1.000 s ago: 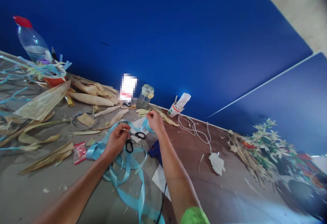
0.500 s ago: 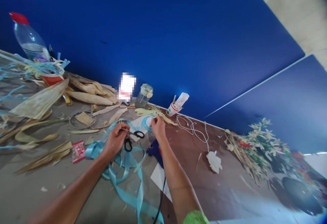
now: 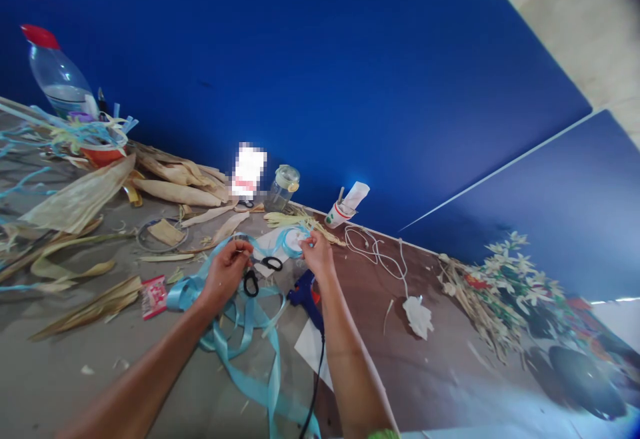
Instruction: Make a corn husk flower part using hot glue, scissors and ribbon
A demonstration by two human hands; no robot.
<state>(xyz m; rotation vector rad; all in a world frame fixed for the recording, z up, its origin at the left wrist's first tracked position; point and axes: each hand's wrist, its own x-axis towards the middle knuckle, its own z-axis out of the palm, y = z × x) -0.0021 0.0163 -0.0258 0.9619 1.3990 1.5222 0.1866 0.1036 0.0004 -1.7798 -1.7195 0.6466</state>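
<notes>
My left hand [image 3: 227, 275] has its fingers pinched together beside black-handled scissors [image 3: 271, 263]. What is between those fingertips I cannot make out. My right hand [image 3: 319, 254] is also pinched, its fingertips at the edge of a spool of light blue ribbon [image 3: 291, 241]; anything in them is too small to name. Loops of wider light blue satin ribbon [image 3: 273, 359] lie under and in front of my left hand. A blue glue gun [image 3: 306, 297] with a black cord rests just below my right hand.
Dried corn husks [image 3: 180, 192] pile up at the back left, near a red-capped bottle [image 3: 57, 72]. A clear jar [image 3: 283, 187] and a white cup [image 3: 340, 213] stand along the blue partition [image 3: 320, 79]. White cable [image 3: 375, 245] and artificial flowers [image 3: 523, 272] lie to the right.
My right hand has shifted slightly right and down, away from the ribbon spool's middle, uncovering more of the spool and glue gun. My left hand stays nearly still.
</notes>
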